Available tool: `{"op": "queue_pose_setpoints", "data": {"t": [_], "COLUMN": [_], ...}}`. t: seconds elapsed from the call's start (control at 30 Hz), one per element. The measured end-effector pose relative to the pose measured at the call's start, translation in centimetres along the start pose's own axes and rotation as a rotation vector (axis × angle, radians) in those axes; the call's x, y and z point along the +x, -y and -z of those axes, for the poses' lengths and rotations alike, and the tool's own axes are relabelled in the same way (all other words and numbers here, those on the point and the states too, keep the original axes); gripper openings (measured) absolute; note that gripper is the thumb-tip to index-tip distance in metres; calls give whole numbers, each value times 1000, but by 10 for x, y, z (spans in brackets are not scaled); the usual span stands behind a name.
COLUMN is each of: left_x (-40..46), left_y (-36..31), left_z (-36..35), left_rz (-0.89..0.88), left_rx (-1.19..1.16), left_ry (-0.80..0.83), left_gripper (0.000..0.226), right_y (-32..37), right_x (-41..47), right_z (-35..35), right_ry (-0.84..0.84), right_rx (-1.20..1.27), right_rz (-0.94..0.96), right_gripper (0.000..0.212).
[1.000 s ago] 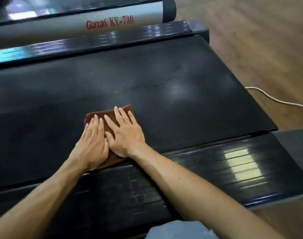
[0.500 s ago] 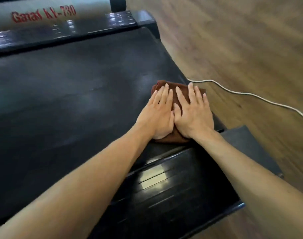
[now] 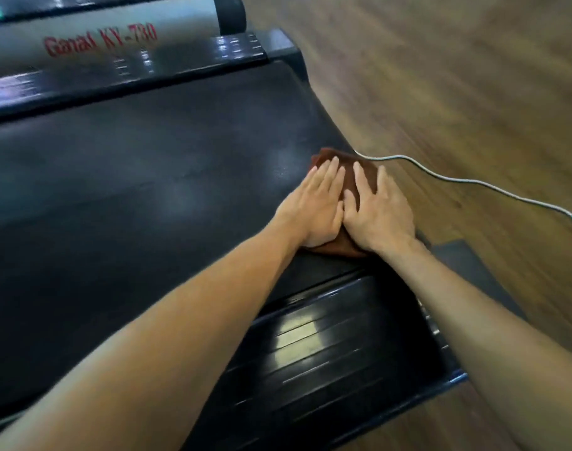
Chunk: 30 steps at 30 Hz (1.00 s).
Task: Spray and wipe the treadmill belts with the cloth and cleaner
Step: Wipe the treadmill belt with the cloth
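Folded brown cloth (image 3: 364, 164), flat hands pressing, matte black belt (image 3: 148, 196)

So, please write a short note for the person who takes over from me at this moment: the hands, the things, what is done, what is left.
Left hand: flat, pressing the brown cloth.
Right hand: flat on the cloth, beside the left.
Cloth lies at the belt's right end, near the white cable on the floor.
Cleaner: not in view.
Done: cannot tell from this view how much is wiped.
Left: probably wipe the remaining belt, then other treadmills.
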<state>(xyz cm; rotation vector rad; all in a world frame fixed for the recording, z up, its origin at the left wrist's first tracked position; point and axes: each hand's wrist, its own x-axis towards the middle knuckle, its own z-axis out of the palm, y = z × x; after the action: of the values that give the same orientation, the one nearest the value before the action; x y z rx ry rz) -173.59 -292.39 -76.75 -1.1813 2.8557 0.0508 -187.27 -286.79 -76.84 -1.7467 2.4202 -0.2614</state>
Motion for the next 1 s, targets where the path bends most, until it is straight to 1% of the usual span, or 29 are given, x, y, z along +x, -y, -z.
{"op": "queue_pose_setpoints", "data": {"t": [0.07,0.13,0.2,0.27,0.4,0.5,0.53,0.57,0.6,0.7,0.77,0.83,0.9,1.0], "left_x": [-26,-56,-91,-135,-244,-328,-356,-397,-414,-518,-592,-646,-679,-693], "left_y": [-11,-8,14,48,140,224,254,293,316,403,444,468,485,497], "left_z": [-5,-5,-7,-11,-16,-21,-22,-30,-27,-34,-40,-42,-42,-45], "left_rz": [5,43,96,144,301,462,512,569,584,711,797,840,852,823], "left_rx": [-13,-32,-36,-35,-74,-88,-83,-78,-77,-55,-75,-89,-105,-106], "left_ry": [-5,-9,-9,-9,-17,-43,-43,-45,-49,-15,3,22,21,22], "left_gripper": [67,72,80,82,76,79,76,72,68,65,65,64,62,62], "right_y": [2,17,50,98,228,344,385,440,469,599,671,720,751,764], "right_x": [-28,-46,-60,-74,-103,-121,-127,-141,-143,-183,-224,-257,-279,-288], "right_z": [-2,-5,-9,-22,-57,-85,-96,-115,-119,-154,-173,-185,-195,-200], "right_ry": [-11,28,60,67,91,127,142,159,148,173,209,227,224,228], "right_rx": [-79,-131,-154,-145,-81,-68,-61,-46,-32,-27,-28,-4,15,14], "right_rz": [36,85,151,231,428,557,598,643,658,773,849,881,896,893], "right_gripper": [82,85,84,86,84,73,69,68,68,68,68,68,67,67]}}
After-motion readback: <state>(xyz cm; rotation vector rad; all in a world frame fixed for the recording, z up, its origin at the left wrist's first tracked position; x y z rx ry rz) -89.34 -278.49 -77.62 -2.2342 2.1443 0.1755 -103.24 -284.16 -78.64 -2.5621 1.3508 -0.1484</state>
